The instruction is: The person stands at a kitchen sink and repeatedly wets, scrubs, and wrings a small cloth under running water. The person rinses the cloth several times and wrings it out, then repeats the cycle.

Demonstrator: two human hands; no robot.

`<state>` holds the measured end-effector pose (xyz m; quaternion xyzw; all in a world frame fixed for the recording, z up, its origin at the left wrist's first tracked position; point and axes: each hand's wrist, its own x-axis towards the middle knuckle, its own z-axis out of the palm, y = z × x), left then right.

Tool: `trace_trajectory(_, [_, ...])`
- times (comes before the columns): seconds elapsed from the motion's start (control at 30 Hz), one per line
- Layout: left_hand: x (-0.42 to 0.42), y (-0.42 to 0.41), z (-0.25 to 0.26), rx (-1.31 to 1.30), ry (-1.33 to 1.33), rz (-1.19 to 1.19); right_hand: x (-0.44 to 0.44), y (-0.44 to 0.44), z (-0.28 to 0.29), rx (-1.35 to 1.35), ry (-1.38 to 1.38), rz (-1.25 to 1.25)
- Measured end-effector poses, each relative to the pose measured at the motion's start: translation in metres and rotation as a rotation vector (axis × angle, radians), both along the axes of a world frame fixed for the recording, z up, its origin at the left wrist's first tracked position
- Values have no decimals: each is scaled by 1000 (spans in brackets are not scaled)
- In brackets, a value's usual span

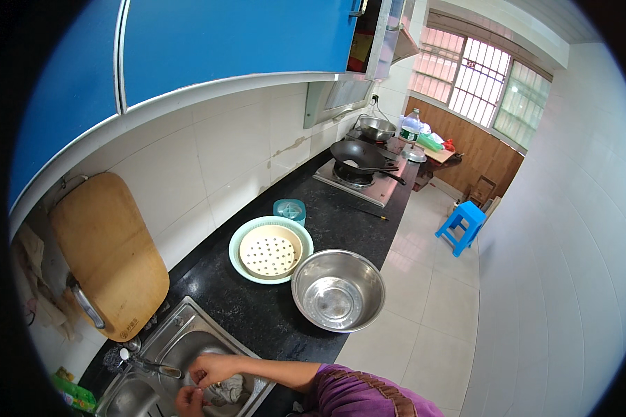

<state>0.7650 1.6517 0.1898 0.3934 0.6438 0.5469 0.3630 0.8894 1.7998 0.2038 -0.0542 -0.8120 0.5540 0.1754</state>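
Observation:
Above the steel double sink (188, 308), my right hand (214, 369) reaches in from the right with its fingers bent inward. Close below it, my left hand (190, 401) is partly cut off by the bottom edge of the picture, fingertips drawn together. The hands nearly meet; whether anything small is held between them cannot be told. A wet, pale cloth (231, 388) lies crumpled in the sink basin beside them. The faucet (159, 369) points towards my right hand from the left. A large stainless steel bowl (339, 291) stands on the black counter.
A cream colander (271, 251) sits in a pale green basin (235, 258) beside the steel bowl. A wooden cutting board (112, 255) leans on the wall. Farther along are a black wok (357, 155) on the stove and a blue stool (461, 224) on the floor. Blue cabinets (229, 36) hang overhead.

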Motion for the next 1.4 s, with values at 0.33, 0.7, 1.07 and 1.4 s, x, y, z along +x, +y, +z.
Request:
trace_trajectory(0.33, [2, 4, -27, 95, -280, 10, 3, 3, 2, -141, 40, 54])
trace_trajectory(0.7, [0, 5, -28, 93, -291, 193, -5, -9, -15, -398, -46, 72])
trace_trajectory(1.07, [5, 6, -10, 7, -191, 187, -8, -15, -16, -240, 40, -10])
trace_trajectory(1.4, [18, 6, -6, 117, -347, 133, -9, -11, -25, -576, -54, 18])
